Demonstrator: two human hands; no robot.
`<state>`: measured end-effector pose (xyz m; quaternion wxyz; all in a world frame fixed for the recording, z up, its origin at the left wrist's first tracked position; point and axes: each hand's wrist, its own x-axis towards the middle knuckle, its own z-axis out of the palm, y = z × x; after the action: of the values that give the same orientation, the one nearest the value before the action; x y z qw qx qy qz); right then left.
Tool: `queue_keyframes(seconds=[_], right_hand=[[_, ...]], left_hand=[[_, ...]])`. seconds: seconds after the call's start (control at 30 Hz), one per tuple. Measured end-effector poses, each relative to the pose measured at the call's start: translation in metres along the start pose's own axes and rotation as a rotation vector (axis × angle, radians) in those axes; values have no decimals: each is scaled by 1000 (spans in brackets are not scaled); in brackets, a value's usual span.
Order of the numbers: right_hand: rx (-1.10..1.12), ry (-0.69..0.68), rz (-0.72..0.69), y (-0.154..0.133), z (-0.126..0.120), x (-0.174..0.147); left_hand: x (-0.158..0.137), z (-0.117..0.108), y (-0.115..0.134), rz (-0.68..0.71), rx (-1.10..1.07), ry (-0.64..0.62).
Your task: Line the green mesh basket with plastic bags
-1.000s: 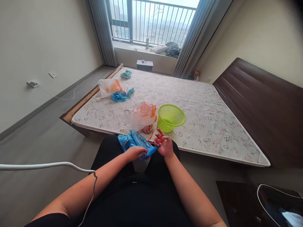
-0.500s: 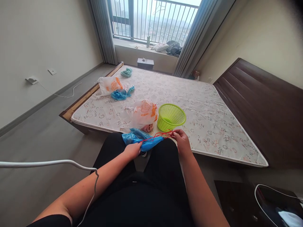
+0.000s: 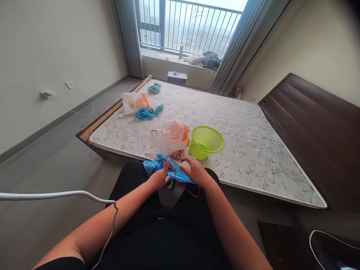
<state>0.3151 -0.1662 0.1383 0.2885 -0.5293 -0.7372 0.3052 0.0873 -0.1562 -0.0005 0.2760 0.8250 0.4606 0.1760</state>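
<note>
A thin red string [image 3: 176,178] is looped at the raised index finger of my left hand [image 3: 159,179], which keeps hold of it. One strand runs across to my right hand [image 3: 197,173], whose curved fingers are at its end; the exact grip is partly hidden. A slack loop of string hangs below the right hand over my dark trousers. Beneath both hands, a crumpled blue plastic bag [image 3: 153,166] lies across my lap. Just beyond, on the mattress [image 3: 242,150], are a green mesh basket [image 3: 206,144], a white plastic bag with orange print [image 3: 174,135] and a pinkish bundle [image 3: 177,154].
Farther left on the mattress lie another white bag [image 3: 135,102], a blue bag [image 3: 147,113] and a coiled teal bundle [image 3: 154,87]. A dark headboard [image 3: 312,116] rises at right. A white cable [image 3: 56,195] crosses in front of my left arm.
My right hand has moved left, closer to my left hand. The string, stretched between the hands before, now hangs partly in a slack loop, and my left index finger points up. The view has shifted slightly.
</note>
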Motion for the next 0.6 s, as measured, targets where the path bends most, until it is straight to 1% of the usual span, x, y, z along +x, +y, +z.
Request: queue_keyframes(seconds=[0.1, 0.17, 0.23, 0.37, 0.5, 0.57, 0.6], right_hand=[[59, -107, -8, 8, 45, 22], [100, -163, 47, 13, 62, 30], [79, -160, 102, 16, 70, 34], [35, -89, 146, 14, 81, 32], [-12, -85, 91, 17, 96, 22], [-37, -83, 53, 21, 101, 18], [-24, -65, 40, 22, 103, 16]], left_hand=[[-3, -2, -6, 54, 31, -10], [-4, -4, -10, 76, 56, -25], [-4, -4, -13, 105, 67, -29], [1, 0, -18, 193, 96, -28], [6, 9, -23, 303, 155, -126], [6, 12, -24, 311, 179, -160], [6, 13, -25, 298, 184, -158]])
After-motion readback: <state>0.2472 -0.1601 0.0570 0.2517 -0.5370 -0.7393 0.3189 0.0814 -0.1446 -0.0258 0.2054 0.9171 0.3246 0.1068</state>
